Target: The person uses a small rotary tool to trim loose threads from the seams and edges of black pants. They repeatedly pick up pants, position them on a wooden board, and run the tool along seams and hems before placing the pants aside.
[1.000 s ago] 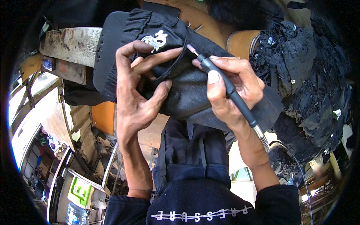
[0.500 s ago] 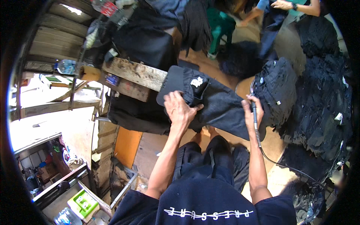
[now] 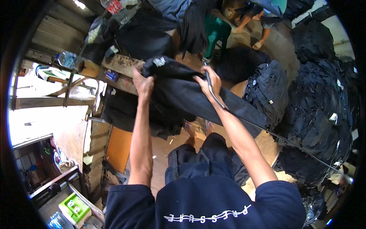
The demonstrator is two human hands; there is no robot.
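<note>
A long black garment (image 3: pixel 179 89), shaped like a trouser leg, stretches across the work surface in front of me. My left hand (image 3: pixel 144 86) is closed on its bunched left end, beside a white label or print (image 3: pixel 159 61). In my right hand (image 3: pixel 209 84) is a slim pen-shaped tool (image 3: pixel 207 72) with a dark cable (image 3: pixel 263 128) running along my forearm and off to the lower right. The right fingertips are at the garment's far edge; whether they also pinch the cloth I cannot tell. The tool's working tip is not clearly visible.
A rough wooden beam (image 3: pixel 124 63) lies left of the garment. To the right stand a bundle of dark garments (image 3: pixel 267 86) and a tall dark pile (image 3: pixel 316 114). Beyond are a green stool (image 3: pixel 215 32) and another person's feet (image 3: pixel 257 45). A plastic bottle (image 3: pixel 68 59) lies at left.
My left hand has gone from lying on the cloth to gripping its end, pulled left. My right hand, with the tool, has moved left and away from me, over the garment.
</note>
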